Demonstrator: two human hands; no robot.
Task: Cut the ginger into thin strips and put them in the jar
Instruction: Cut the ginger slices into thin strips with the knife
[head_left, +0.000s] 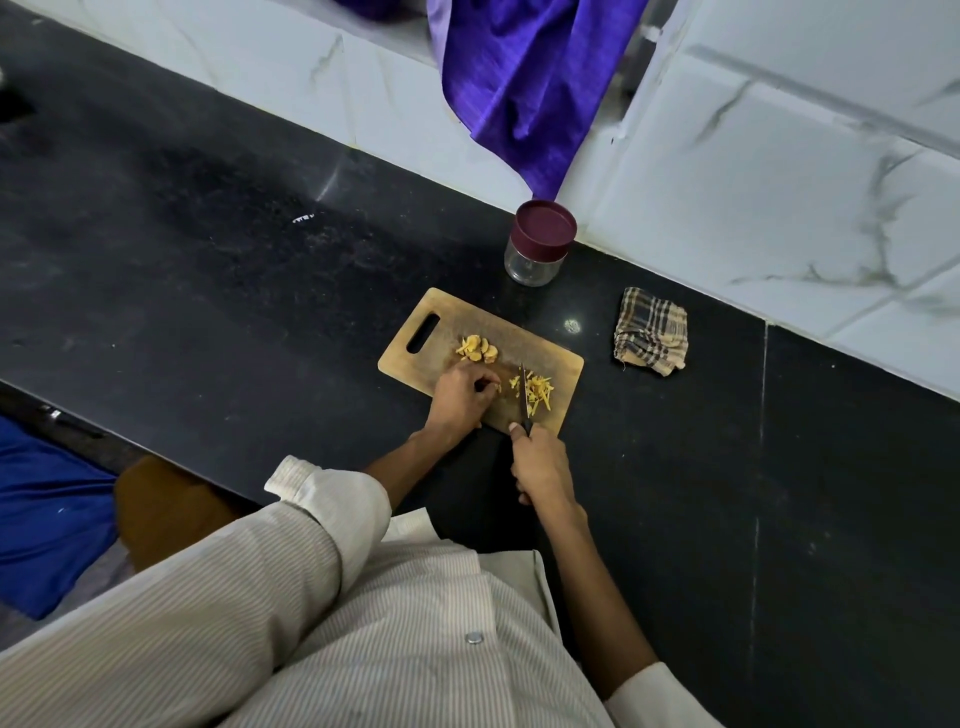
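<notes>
A wooden cutting board (447, 325) lies on the black counter. A small heap of ginger slices (477, 349) sits near its middle. Thin ginger strips (537, 391) lie at the board's right end. My left hand (462, 397) pinches a small ginger piece against the board, fingers curled. My right hand (540, 462) grips the handle of a knife (524, 395), whose blade stands among the strips just right of my left fingers. A clear jar (537, 244) with a maroon lid on it stands behind the board, by the wall.
A folded checked cloth (652, 338) lies right of the board. A purple cloth (524, 88) hangs down the tiled wall above the jar. The black counter (208, 260) stretches far to the left. Its front edge runs at lower left.
</notes>
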